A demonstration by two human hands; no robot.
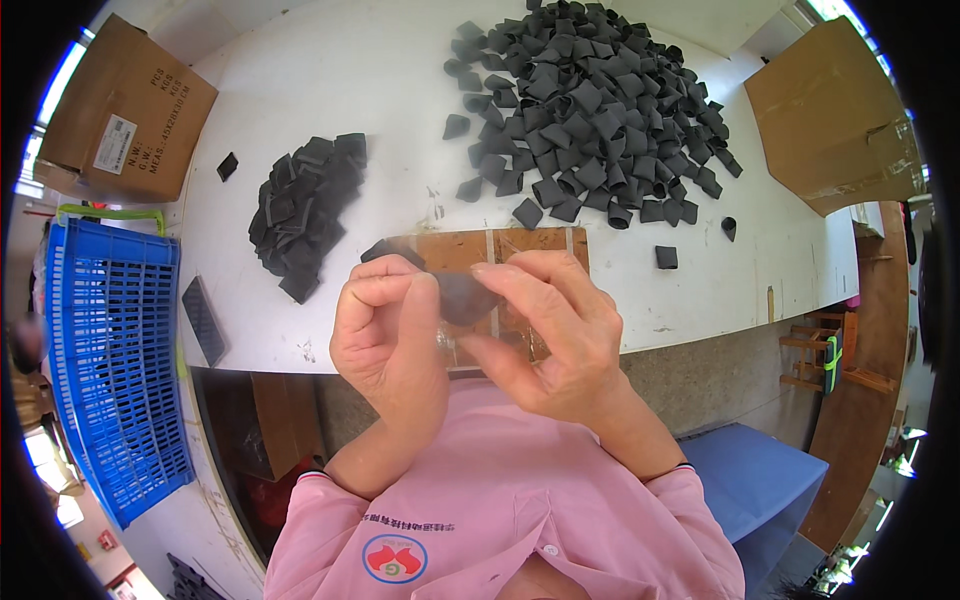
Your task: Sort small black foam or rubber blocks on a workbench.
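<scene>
In front of my chest, a small dark grey fabric-like piece (467, 298) is held up, blurred by motion. My left hand (390, 335) is closed at its left edge, with thumb and fingers pressed together. The thumb and fingers of my right hand (555, 330) grip the piece from the right. Another dark piece (390, 250) shows just beyond my left fingers; whether it is held or lies on the table I cannot tell. Under the hands is a brown board (540, 240) with strips of tape. Beyond it rises a big heap of dark grey tube-like pieces (600, 120).
A smaller pile of flattened dark pieces (305, 210) lies left on the white table (400, 90). A phone-like dark slab (203, 320) is near the left edge, beside a blue crate (120, 370). Cardboard boxes (130, 110) stand at both sides. A blue stool-like block (750, 470) is lower right.
</scene>
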